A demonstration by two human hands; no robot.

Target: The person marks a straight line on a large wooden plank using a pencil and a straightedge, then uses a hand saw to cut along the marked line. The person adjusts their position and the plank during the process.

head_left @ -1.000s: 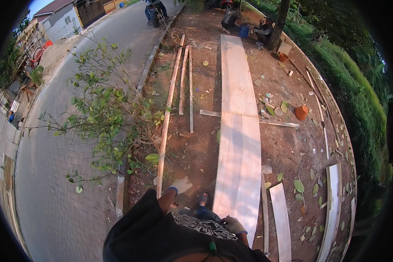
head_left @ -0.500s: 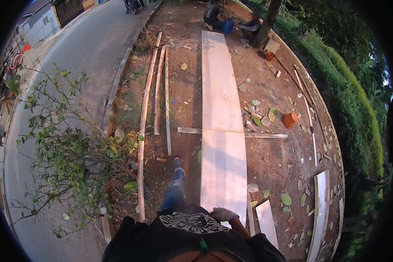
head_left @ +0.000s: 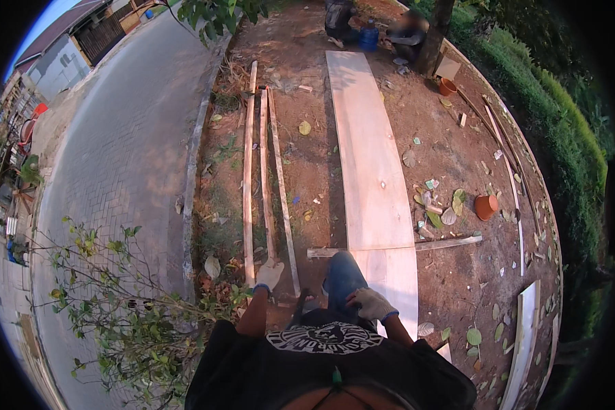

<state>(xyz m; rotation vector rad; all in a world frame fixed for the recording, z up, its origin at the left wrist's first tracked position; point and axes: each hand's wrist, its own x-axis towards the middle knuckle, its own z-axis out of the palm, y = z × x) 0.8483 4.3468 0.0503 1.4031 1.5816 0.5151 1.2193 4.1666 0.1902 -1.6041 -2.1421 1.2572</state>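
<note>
My left hand (head_left: 270, 274), in a pale work glove, reaches down beside the near ends of the long wooden strips. Its fingers look stretched out and come close to the end of the middle strip (head_left: 264, 171); contact is unclear. A left strip (head_left: 249, 164) and a thinner right strip (head_left: 281, 184) lie alongside. My right hand (head_left: 372, 304), also gloved, is by my bent leg, above the long plywood panel (head_left: 365, 137). Its fingers are curled, with a dark spot at their tips; what they hold, if anything, cannot be made out.
A crosswise batten (head_left: 451, 242) passes under the panel. At right are an orange pot (head_left: 486, 207), dry leaves and a white-faced board (head_left: 523, 342). A leafy shrub (head_left: 137, 307) stands at left, beside the kerb (head_left: 193, 171). Two people sit at the far end near a blue jug (head_left: 369, 37).
My left hand has come into view and reached down to the strips. My right hand has moved forward. My view has shifted, and a bent knee now shows beside the panel.
</note>
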